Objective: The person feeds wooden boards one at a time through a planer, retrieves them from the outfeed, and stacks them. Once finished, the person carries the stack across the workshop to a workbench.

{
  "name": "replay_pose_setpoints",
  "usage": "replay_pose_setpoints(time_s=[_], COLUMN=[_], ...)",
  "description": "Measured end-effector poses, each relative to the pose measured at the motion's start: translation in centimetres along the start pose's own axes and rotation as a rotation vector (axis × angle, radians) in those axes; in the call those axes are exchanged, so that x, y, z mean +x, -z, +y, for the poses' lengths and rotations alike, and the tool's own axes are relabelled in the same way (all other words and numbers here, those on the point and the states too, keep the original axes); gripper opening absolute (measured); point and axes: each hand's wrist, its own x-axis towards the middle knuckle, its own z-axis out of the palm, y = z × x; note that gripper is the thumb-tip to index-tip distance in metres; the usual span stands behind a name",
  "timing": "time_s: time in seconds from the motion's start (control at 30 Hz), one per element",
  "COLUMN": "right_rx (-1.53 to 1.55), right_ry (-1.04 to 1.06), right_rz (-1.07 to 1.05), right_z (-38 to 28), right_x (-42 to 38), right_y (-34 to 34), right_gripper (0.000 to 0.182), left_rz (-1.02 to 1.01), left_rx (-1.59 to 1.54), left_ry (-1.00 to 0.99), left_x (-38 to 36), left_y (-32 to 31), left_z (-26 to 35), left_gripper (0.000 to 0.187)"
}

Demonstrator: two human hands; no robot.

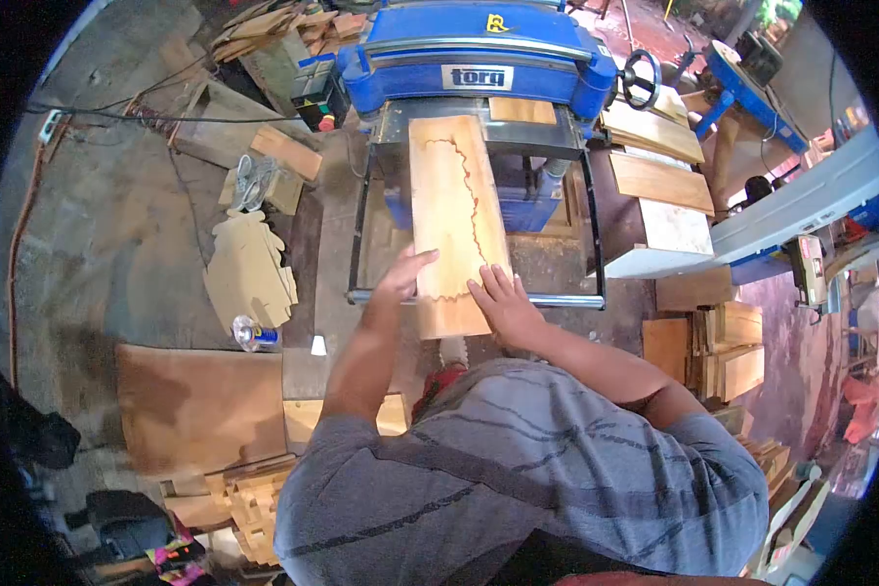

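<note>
A long pale wooden board (449, 220) with a dark, wavy line along its face lies in front of me. Its far end rests on the bed (391, 132) of a blue thickness planer (469, 73), and its near end reaches past a metal roller bar (557, 302). My left hand (402, 274) grips the board's left edge, thumb on top and the other fingers mostly hidden. On the right edge, my right hand (506, 305) lies flat, fingers stretched over the top face. Another short piece of wood (522, 109) sits on the planer bed.
Flat boards (662, 183) lie on a white-sided stand to the right, with stacked wood blocks (737, 352) below. Left on the floor are cut panels (249, 269), a can (254, 334) and a brown sheet (200, 405). A handwheel (641, 80) projects from the planer's right side.
</note>
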Motion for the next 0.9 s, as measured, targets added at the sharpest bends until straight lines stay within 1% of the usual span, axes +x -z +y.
replay_pose_setpoints(time_s=[0.03, 0.07, 0.1, 0.13, 0.2, 0.23, 0.3, 0.33, 0.37, 0.43, 0.47, 0.5, 0.53, 0.6, 0.67, 0.73, 0.83, 0.9], right_rx=[-0.040, -0.042, -0.060, -0.077, -0.076, -0.079, -0.062, -0.037, -0.036, -0.034, -0.033, -0.021, -0.006, -0.016, -0.033, -0.010, -0.002, -0.034], right_ry=[-0.017, -0.028, -0.045, -0.062, -0.078, -0.084, -0.091, -0.088, -0.096, -0.097, -0.094, -0.109, -0.126, -0.124, -0.123, -0.121, -0.121, -0.116], right_rz=[0.028, 0.023, 0.029, 0.035, 0.033, 0.033, 0.053, 0.066, 0.061, 0.056, 0.061, 0.032, 0.004, 0.020, 0.021, 0.126, 0.107, 0.139], right_z=[-0.5, -0.7, -0.7, -1.0, -1.4, -1.4, -1.6, -1.7, -1.7, -1.4, -1.6, -1.8, -2.1, -2.6, -2.3, -2.4, -3.1, -2.9], right_x=[1.1, 2.1, 2.9, 3.6, 4.5, 5.3, 6.5, 6.8, 7.2, 8.1, 8.5, 8.9, 9.3, 10.0, 10.3, 10.8, 10.9, 11.4], right_y=[-0.5, -0.8, -1.0, -1.1, -1.4, -1.4, -1.2, -1.3, -1.5, -1.3, -1.1, -1.0, -1.0, -1.6, -2.6, -3.2, -2.8, -3.1], right_gripper=[0.081, 0.081, 0.076, 0.071, 0.070, 0.069, 0.069, 0.069, 0.069, 0.068, 0.068, 0.068, 0.068, 0.069, 0.069, 0.070, 0.068, 0.067], left_rz=[-0.011, -0.004, 0.003, -0.006, 0.399, 0.393, 0.283, 0.107, 0.098, -0.137, -0.167, -0.164, -0.161, -0.167, -0.172, -0.181, -0.196, -0.240], left_rx=[-0.001, 0.176, 0.351, 0.349, 1.114, 1.114, 1.589, 1.627, 1.623, 1.717, 1.730, 1.743, 1.735, 1.725, 1.753, 1.778, 1.823, 1.804], left_ry=[0.005, -0.052, -0.112, -0.110, -0.330, -0.339, -0.599, -0.486, -0.485, -0.427, -0.424, -0.426, -0.470, -0.547, -0.546, -0.535, -0.533, -0.494], left_x=[0.6, 1.1, 1.5, 1.5, 1.3, 1.0, -0.4, -1.3, -2.0, -3.2, -4.0, -4.3, -4.6, -4.5, -4.5, -4.5, -4.8, -4.6], left_y=[0.9, 1.5, 1.8, 1.8, 1.6, 1.7, 1.5, 1.0, 0.8, 0.5, 0.3, 0.5, 0.7, 1.9, 2.3, 2.5, 3.2, 3.4], left_z=[0.6, 1.1, 1.3, 1.4, 1.4, 1.8, 2.1, 2.7, 2.5, 2.2, 2.6, 2.8, 2.9, 2.7, 3.1, 3.1, 3.6, 3.9], left_gripper=[0.050, 0.054, 0.059, 0.059, 0.067, 0.067, 0.082, 0.086, 0.086, 0.089, 0.094, 0.094, 0.093, 0.096, 0.097, 0.097, 0.096, 0.093])
